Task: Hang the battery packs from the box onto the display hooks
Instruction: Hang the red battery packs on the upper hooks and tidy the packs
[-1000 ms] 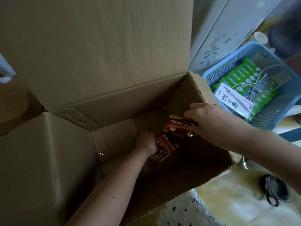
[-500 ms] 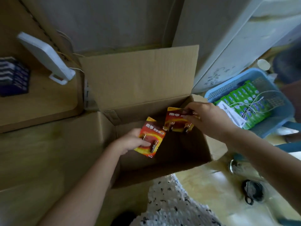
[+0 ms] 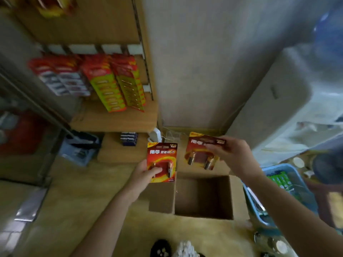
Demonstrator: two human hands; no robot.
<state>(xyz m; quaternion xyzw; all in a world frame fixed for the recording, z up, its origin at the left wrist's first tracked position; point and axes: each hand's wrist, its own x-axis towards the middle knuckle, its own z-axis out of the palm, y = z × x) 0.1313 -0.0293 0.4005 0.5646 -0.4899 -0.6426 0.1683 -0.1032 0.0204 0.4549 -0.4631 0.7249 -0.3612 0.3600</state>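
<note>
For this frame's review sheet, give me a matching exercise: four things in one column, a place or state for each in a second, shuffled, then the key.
Things
1. left battery pack
2. right battery pack
3. cardboard box
4. blue basket

Places or states
A. far right, holds green packs
B. gripped at its lower edge by the left hand
C. open-topped, on the floor
D. pinched at its top edge by the right hand, tilted

Pairs: 1-B; 2-D; 3-C; 4-A
</note>
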